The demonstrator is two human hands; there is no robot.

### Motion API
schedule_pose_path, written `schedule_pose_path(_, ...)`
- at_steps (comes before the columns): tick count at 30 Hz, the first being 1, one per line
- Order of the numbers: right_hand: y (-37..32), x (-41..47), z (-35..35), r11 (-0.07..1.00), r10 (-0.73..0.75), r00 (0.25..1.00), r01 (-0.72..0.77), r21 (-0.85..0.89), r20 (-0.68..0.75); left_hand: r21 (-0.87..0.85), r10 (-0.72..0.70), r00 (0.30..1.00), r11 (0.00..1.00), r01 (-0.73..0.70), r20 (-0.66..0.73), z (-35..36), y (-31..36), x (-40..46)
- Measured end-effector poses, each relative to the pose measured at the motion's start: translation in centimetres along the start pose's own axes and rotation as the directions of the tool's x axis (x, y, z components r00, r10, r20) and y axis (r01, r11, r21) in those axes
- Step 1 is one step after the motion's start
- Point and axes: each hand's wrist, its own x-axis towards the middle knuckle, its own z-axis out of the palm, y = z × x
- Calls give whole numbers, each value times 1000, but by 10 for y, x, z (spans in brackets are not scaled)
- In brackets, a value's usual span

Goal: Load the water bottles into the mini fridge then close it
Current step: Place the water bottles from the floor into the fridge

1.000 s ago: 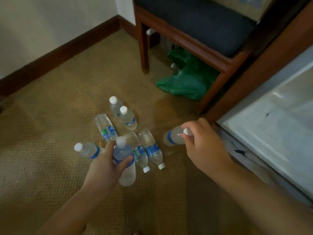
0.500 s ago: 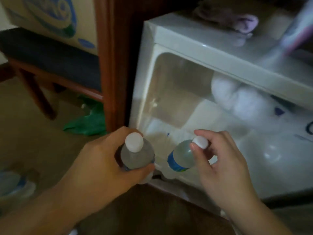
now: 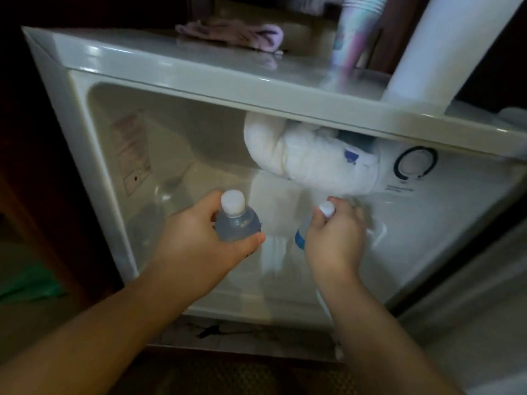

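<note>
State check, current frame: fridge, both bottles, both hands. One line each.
mini fridge: door open, interior exposed
left hand: shut around left bottle
left bottle: capped, upright, held at the fridge opening
right hand: shut on right bottle near its cap
right bottle: capped, mostly hidden by the hand

Two hand-held bottles (image 3: 236,223) — inside open fridge (image 3: 94,143)

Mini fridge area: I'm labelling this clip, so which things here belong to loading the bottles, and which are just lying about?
Part of the job:
- left hand, grip on water bottle
- right hand, grip on second bottle
- mini fridge, open

Lying about:
- pink cloth on top
- stacked cups
- white roll
- white frosty lump inside
- thermostat dial
</note>
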Motion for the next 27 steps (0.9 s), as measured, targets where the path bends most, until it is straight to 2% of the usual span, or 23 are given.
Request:
schedule_pose_path(4, -1, 10, 13, 997, 57, 997, -55, 59, -45, 30, -27, 999, 999, 25, 35, 0, 3, 2)
schedule_pose_path(9, 7, 20, 20, 995, 82, 995, -79, 54, -62, 42, -65, 997, 997, 64, 34, -7, 5, 6)
schedule_pose_path(18, 26, 48, 33, 990, 20, 999, -26, -139, -42, -15, 1, 999, 1000, 0, 44, -16, -17, 3)
schedule_pose_path(23, 30, 65, 33, 983, 149, 988, -153, -106, -39, -5, 7, 998, 1000, -7, 58, -9, -28, 12)
schedule_pose_path(27, 33, 82, 30, 961, 175, 984, -169, -220, 11, -12, 12, 998, 1000, -11, 69, 9, -27, 24)
